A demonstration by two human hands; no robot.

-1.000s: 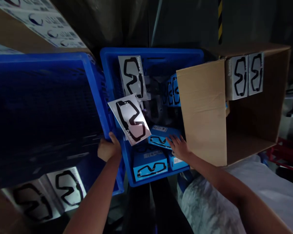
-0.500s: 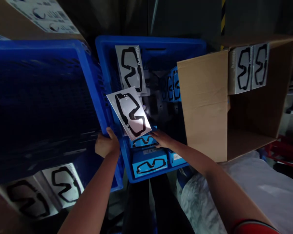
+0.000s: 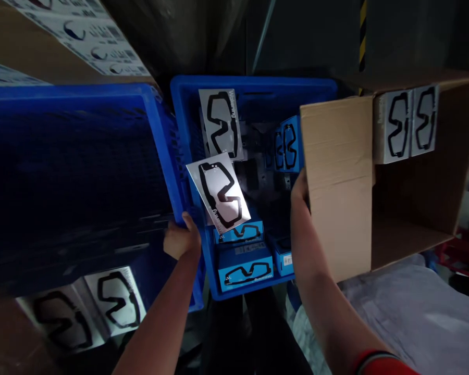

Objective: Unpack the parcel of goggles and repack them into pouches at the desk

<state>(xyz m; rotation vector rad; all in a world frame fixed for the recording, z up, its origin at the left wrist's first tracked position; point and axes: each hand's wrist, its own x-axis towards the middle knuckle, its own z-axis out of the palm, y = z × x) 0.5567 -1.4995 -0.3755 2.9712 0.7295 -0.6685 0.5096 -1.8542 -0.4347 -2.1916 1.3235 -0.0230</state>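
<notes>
My left hand (image 3: pixel 182 238) is closed over the right rim of the left blue crate (image 3: pixel 158 140), its thumb pointing up along the edge. My right hand (image 3: pixel 300 188) reaches into the middle blue crate (image 3: pixel 254 82), beside the cardboard flap (image 3: pixel 338 187); its fingers are mostly hidden there. In the middle crate, a white box printed with a black goggle shape (image 3: pixel 223 192) lies tilted. Another white box (image 3: pixel 221 124) is behind it. Blue boxes with the same print stand near the front (image 3: pixel 245 268) and near the flap (image 3: pixel 291 144).
An open cardboard carton (image 3: pixel 414 208) stands at the right, with two white boxes (image 3: pixel 404 125) at its upper edge. More white boxes (image 3: pixel 115 300) are at the lower left. Grey plastic sheeting (image 3: pixel 406 312) lies at the lower right.
My right hand has moved away from the tilted white box, rightward and up to the cardboard flap. My left hand stays on the crate rim. The whole view has shifted slightly.
</notes>
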